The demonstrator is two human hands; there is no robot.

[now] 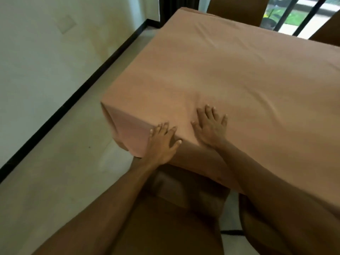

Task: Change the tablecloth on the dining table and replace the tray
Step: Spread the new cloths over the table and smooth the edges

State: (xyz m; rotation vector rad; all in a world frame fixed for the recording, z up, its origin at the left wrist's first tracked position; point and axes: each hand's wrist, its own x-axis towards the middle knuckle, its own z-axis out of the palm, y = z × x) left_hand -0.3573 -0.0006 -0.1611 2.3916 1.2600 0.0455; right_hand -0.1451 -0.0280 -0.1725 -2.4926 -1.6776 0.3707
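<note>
The left hand [161, 142] is pressing the tablecloth [230, 74] over the table's near edge, beside the near-left corner, fingers straight and spread. The right hand [209, 126] is lying flat just inside that edge, gripping nothing. The cloth is covering the whole top.

No text, label, brand, number or sign can be read anywhere in this view; every visible surface is plain.

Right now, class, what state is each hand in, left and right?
Left hand: open, fingers spread on the tablecloth at its near edge.
Right hand: open, flat on top of the tablecloth, holding nothing.
</note>
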